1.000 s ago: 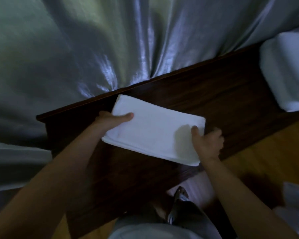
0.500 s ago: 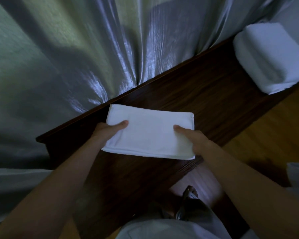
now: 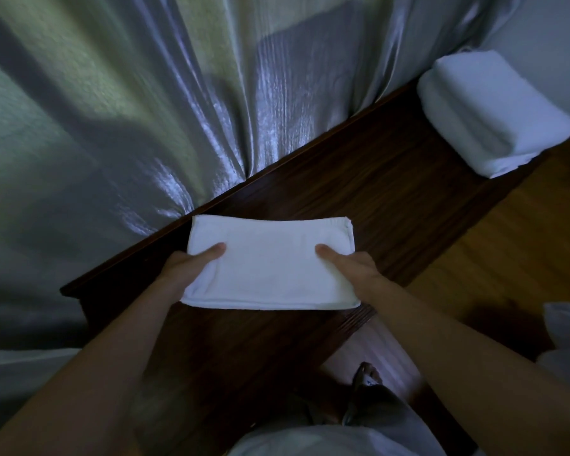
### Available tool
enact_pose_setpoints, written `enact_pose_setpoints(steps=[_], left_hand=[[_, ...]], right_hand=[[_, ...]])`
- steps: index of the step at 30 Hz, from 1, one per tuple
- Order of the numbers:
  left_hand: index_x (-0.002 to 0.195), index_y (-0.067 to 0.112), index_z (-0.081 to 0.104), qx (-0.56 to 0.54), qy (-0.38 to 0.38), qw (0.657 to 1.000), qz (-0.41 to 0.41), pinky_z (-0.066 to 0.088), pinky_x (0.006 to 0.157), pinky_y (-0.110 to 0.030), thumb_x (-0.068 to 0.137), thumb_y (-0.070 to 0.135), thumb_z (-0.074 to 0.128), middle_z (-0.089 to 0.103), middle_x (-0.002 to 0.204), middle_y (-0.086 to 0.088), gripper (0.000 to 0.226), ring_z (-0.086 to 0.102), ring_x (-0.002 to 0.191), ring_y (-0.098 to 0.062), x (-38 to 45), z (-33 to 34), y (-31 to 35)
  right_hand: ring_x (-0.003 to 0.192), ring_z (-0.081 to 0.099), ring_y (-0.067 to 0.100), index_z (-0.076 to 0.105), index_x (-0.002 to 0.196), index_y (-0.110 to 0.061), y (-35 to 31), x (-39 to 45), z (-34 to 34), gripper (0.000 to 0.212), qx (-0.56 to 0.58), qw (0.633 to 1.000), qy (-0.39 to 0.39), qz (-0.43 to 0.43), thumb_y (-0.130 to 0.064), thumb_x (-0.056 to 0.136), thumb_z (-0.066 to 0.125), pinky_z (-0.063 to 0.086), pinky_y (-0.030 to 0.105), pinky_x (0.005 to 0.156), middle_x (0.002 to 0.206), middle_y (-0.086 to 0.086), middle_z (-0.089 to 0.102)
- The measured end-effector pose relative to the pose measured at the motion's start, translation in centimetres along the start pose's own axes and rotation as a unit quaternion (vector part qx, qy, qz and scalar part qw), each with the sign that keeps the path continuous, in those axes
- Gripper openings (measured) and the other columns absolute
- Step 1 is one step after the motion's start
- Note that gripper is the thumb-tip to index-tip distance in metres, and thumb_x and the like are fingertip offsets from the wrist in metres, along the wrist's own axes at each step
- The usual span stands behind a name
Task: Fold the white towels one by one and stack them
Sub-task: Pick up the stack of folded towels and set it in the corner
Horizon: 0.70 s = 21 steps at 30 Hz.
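Both the left hand and right hand grip the folded white rectangular towel by its ends, thumbs on top, over the dark wooden tabletop.

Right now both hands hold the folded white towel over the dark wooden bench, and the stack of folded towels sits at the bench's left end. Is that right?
Not quite. The head view shows the stack of folded towels at the right end of the dark wooden bench, not the left. The rest stands: the left hand and right hand hold the folded white towel over the bench.
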<state>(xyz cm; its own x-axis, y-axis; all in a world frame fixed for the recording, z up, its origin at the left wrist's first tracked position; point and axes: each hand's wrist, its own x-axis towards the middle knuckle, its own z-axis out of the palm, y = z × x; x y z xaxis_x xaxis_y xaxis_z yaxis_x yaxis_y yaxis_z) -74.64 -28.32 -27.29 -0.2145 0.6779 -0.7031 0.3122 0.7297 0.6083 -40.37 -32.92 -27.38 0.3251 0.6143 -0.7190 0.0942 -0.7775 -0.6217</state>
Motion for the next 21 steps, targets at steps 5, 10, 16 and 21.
enact_pose_setpoints(steps=[5, 10, 16, 21], left_hand=[[0.096, 0.017, 0.076, 0.006, -0.013, 1.000, 0.024, 0.059, 0.066, -0.034, 0.051, 0.072, 0.088, 0.078, 0.094, -0.003, 0.073, 0.074, 0.086, -0.024, -1.3, 0.1, 0.7], [0.094, 0.018, 0.078, -0.008, -0.020, 0.998, 0.067, 0.059, 0.064, -0.033, 0.050, 0.073, 0.087, 0.079, 0.084, 0.003, 0.072, 0.076, 0.080, -0.020, -3.6, 1.6, 4.6], [0.095, 0.017, 0.077, -0.033, -0.026, 0.994, 0.105, 0.058, 0.065, -0.032, 0.050, 0.073, 0.087, 0.079, 0.090, 0.000, 0.073, 0.075, 0.084, -0.023, -7.4, 5.7, 13.3], [0.100, 0.014, 0.076, -0.083, -0.041, 0.986, 0.140, 0.059, 0.063, -0.030, 0.053, 0.066, 0.089, 0.080, 0.086, 0.000, 0.071, 0.077, 0.078, -0.021, -10.4, 10.0, 21.1]], right_hand=[[0.091, 0.070, 0.023, 0.066, 0.097, -0.017, -0.2, -0.4, -1.5, 0.080, 0.016, 1.000, -0.006, -0.002, -0.074, 0.045, 0.088, 0.059, 0.044, 0.090, 0.099, 0.002, 0.071], [0.086, 0.073, 0.022, 0.067, 0.099, -0.014, -2.7, -1.8, -5.9, 0.089, 0.020, 1.000, 0.004, -0.023, -0.077, 0.039, 0.087, 0.062, 0.040, 0.082, 0.096, 0.002, 0.074], [0.069, 0.077, 0.019, 0.069, 0.104, -0.013, -9.2, -2.4, -15.3, 0.087, 0.042, 0.997, -0.062, -0.025, -0.067, 0.040, 0.095, 0.059, 0.029, 0.052, 0.078, 0.001, 0.079], [0.075, 0.078, 0.021, 0.070, 0.109, -0.016, -16.2, -1.1, -23.9, 0.085, 0.046, 0.991, -0.103, -0.072, -0.062, 0.043, 0.096, 0.061, 0.030, 0.056, 0.087, 0.003, 0.080]])
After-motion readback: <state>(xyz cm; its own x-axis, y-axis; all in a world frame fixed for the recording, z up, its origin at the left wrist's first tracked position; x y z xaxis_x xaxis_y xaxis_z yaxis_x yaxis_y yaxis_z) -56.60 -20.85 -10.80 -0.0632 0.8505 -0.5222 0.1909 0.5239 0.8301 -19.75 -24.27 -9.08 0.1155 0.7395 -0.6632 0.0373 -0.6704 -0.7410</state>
